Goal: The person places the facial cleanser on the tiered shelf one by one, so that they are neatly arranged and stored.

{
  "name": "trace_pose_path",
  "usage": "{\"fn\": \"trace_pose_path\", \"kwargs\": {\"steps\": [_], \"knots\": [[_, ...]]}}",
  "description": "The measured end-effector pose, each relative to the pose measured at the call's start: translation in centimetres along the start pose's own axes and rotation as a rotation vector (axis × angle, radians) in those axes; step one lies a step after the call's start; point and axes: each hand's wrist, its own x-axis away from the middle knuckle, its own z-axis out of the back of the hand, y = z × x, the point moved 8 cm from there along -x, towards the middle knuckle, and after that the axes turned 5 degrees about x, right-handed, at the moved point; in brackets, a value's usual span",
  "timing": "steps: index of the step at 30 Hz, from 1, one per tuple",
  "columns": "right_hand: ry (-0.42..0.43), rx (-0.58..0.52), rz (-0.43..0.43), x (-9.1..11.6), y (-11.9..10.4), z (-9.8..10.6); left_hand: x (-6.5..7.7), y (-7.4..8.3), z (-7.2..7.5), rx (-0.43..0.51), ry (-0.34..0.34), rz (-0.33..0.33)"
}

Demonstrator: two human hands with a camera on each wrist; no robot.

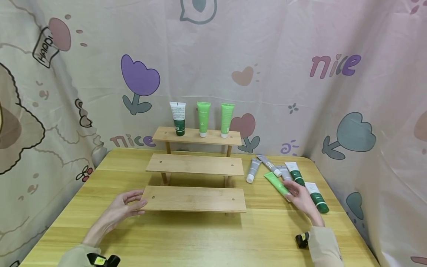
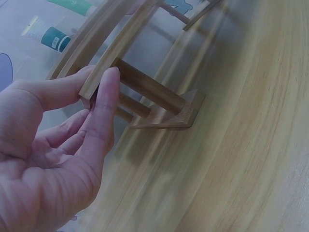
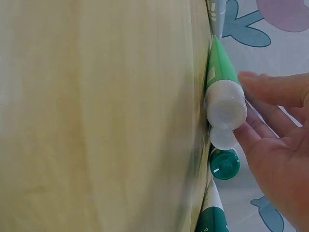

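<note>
- Green tube (image 1: pixel 276 183) lying flat on the table at the right, well apart from the stand, white cap towards the near side.
- Right hand (image 1: pixel 301 200) over the cap end, thumb and fingers held apart on either side; impossible to tell whether any fingertip touches.
- Just behind, a half-hidden grey tube (image 1: pixel 284 172); farther back towards the stand, two more grey tubes (image 1: pixel 253 170), near each other.
- On the other side of the right hand, two white and dark green tubes (image 1: pixel 317 197), one behind the other.
- Wooden stand (image 1: pixel 195 198) in the middle of the table, three steps rising towards the back, lower two bare.
- Left hand (image 1: pixel 121 205) at the left end of the bottom step, pinching the board's edge between thumb and finger.
- Upright on the top step, caps down, in a spaced row: a white and green tube (image 1: pixel 178 118) at the left, then two bright green tubes (image 1: pixel 203 120).
- Underneath everything, a yellowish wood-grain table (image 1: pixel 186 237).
- Behind and at both sides, a pale printed cloth (image 1: pixel 277 44) with flowers, hearts and the word "nice".
</note>
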Motion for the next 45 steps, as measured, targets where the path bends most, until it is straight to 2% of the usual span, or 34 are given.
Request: {"fn": "trace_pose_path", "kwargs": {"steps": [11, 24, 31, 40, 45], "knots": [[-0.034, 0.023, 0.021, 0.0, -0.4, -0.2, 0.1, 0.2, 0.0, -0.006, 0.007, -0.007], [-0.056, -0.054, -0.006, -0.2, -0.4, -0.7, 0.1, 0.1, -0.1, -0.002, 0.011, -0.003], [-0.051, 0.014, -0.011, -0.5, -0.1, -0.8, 0.1, 0.1, -0.1, -0.004, 0.01, -0.005], [-0.095, 0.125, -0.093, -0.5, 0.7, -0.9, 0.1, 0.2, -0.2, -0.009, 0.009, -0.007], [-0.125, 0.12, -0.099, -0.5, 0.8, -1.0, 0.1, 0.2, -0.2, -0.008, 0.008, -0.002]]}}
